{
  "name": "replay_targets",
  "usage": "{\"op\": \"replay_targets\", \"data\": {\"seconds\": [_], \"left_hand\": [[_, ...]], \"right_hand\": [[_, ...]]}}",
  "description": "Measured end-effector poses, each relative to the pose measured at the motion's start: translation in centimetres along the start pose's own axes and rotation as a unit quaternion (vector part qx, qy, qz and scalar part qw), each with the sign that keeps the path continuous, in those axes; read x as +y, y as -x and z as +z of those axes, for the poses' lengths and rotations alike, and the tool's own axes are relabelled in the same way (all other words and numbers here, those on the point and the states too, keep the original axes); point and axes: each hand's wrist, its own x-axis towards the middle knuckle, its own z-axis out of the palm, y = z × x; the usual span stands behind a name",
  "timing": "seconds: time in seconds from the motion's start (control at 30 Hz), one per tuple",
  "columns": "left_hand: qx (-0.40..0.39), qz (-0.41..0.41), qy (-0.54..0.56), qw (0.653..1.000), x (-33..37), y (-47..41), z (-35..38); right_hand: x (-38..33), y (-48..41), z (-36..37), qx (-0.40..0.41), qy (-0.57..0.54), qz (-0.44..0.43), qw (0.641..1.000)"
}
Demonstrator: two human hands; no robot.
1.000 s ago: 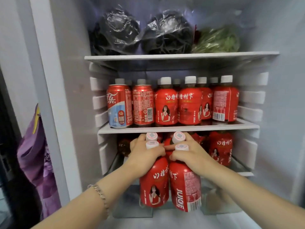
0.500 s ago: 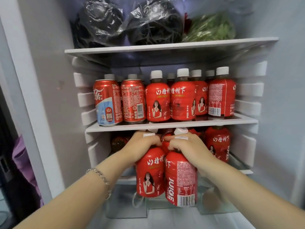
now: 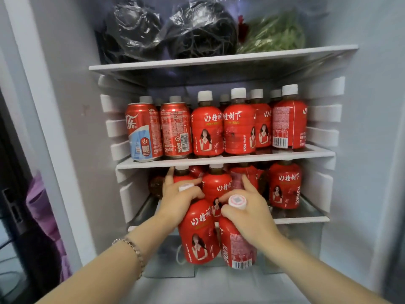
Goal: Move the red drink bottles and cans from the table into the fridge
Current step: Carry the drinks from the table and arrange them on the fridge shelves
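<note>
**Two red bottles held at the mouth of the fridge's lower shelf**

Left hand [image 3: 180, 199]: curled round the neck of the left red bottle [image 3: 200, 235], with the white cap showing between the fingers and the forefinger stretched up, apart from the rest, towards the bottles behind.

Right hand [image 3: 249, 216]: wrapped round the neck of the right red bottle [image 3: 237, 251], with the white cap showing above the curled fingers and the forefinger likewise straightened forward.

Both held bottles: upright, side by side and touching, just in front of the lower shelf [image 3: 302, 220], bases below its front edge and before the clear drawer [image 3: 306, 242].

Behind them on that shelf: further red bottles [image 3: 285, 185], upright.

On the middle shelf [image 3: 219, 163]: two red cans [image 3: 175, 130] at the left, then a row of white-capped bottles [image 3: 238, 126].

On the top shelf [image 3: 219, 60]: dark bagged items [image 3: 135, 25] and bagged greens [image 3: 274, 36].

On the left wrist: a bracelet [image 3: 133, 251].
</note>
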Motion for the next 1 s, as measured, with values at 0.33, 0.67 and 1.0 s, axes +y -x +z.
{"op": "replay_targets", "data": {"seconds": [0.33, 0.67, 1.0], "left_hand": [[0.031, 0.001, 0.072, 0.997, 0.0, 1.1, 1.1], [0.006, 0.051, 0.036, 0.998, -0.8, 1.9, 2.2], [-0.004, 0.065, 0.027, 0.998, -1.4, 1.7, 1.9]], "right_hand": [[-1.7, -2.4, -4.8, 0.319, -0.020, -0.028, 0.947], [3.0, -2.4, -1.6, 0.362, 0.185, -0.071, 0.911], [2.9, -3.4, -3.5, 0.293, 0.315, -0.001, 0.903]]}}
